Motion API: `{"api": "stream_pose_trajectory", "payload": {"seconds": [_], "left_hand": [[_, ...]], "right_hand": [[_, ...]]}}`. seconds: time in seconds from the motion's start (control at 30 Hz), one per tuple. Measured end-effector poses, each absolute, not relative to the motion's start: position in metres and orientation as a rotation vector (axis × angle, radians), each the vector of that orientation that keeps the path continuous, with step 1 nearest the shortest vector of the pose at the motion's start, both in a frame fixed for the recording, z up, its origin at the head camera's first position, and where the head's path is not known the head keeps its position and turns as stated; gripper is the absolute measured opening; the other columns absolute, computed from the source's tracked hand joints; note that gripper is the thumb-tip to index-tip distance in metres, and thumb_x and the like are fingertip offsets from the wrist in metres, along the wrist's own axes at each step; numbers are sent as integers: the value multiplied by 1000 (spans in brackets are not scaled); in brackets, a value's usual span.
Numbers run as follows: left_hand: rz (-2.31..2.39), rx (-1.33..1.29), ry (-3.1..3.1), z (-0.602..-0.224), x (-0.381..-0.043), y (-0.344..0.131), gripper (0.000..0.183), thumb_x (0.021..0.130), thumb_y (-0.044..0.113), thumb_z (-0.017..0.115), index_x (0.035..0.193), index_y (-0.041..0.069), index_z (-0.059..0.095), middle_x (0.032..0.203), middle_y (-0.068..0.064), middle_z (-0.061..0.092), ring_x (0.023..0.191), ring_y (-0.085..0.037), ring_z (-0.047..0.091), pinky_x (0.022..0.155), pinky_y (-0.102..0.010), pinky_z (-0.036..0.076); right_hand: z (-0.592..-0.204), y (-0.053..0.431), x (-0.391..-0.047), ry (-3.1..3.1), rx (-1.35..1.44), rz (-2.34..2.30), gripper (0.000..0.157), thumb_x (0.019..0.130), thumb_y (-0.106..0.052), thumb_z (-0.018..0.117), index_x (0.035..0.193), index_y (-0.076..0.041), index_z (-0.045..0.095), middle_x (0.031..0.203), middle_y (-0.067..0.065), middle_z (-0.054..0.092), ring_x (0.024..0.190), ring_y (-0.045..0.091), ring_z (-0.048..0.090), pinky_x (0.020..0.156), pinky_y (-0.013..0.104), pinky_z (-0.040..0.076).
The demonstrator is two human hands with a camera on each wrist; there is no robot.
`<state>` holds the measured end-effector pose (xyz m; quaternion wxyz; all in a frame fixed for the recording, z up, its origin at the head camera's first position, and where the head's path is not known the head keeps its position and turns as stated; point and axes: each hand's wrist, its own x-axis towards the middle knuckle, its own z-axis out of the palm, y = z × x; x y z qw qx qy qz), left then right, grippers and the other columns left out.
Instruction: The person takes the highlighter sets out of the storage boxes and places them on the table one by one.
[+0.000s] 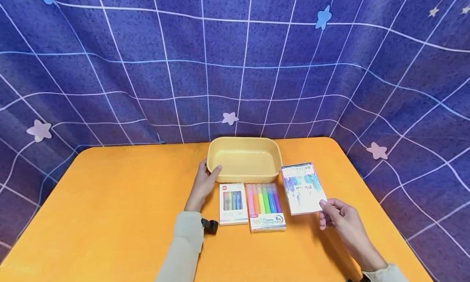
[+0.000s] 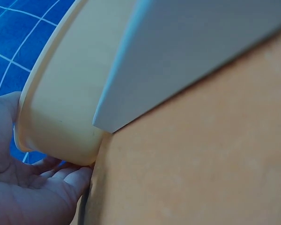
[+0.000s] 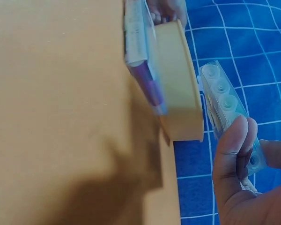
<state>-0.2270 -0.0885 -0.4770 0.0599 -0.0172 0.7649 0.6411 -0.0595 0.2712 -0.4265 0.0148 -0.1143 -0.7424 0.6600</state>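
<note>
In the head view my left hand (image 1: 202,185) grips the left end of a yellow plastic tub (image 1: 245,178), thumb over the rim. The left wrist view shows its fingers curled under the tub's outer wall (image 2: 65,108). My right hand (image 1: 344,224) pinches the lower right corner of a flat pack with a blue and purple printed front (image 1: 304,192), raised above the table. Round, pale ends of several pens or tubes show through the pack's clear end (image 3: 227,102) in the right wrist view. No contents are visible inside the tub.
Just in front of the tub lie a white box with a window showing coloured sticks (image 1: 233,217) and a clear pack of rainbow-coloured markers (image 1: 265,200), side by side. They rest on an orange table (image 1: 121,208). Behind it hangs a blue gridded curtain (image 1: 227,82).
</note>
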Motion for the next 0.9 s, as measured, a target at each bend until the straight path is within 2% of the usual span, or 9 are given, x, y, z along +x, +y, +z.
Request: {"api": "stream_pose_trajectory", "payload": {"seconds": [0.43, 0.67, 0.9], "left_hand": [[1915, -69, 2315, -476, -227, -91, 74, 102, 41, 56, 160, 15, 19, 167, -9, 27, 155, -26, 28, 126, -46, 27], [1888, -84, 2329, -476, -226, -94, 73, 103, 41, 55, 160, 15, 17, 167, -10, 26, 155, -27, 27, 126, -48, 26], [1885, -56, 2324, -476, -229, -89, 72, 103, 42, 54, 160, 17, 18, 168, -9, 24, 155, -28, 26, 126, -49, 26]], "right_hand": [[-444, 271, -59, -2356, -480, 2014, 28, 105, -24, 54, 90, -1, 57, 67, -2, 64, 55, 10, 61, 59, 27, 58], [-455, 268, -58, -2380, -607, 2057, 28, 106, -25, 53, 97, 1, 58, 69, -3, 61, 57, 11, 60, 60, 27, 58], [-460, 271, -57, -2333, -616, 2109, 27, 105, -24, 54, 98, 3, 58, 68, -1, 60, 56, 12, 58, 58, 27, 56]]}}
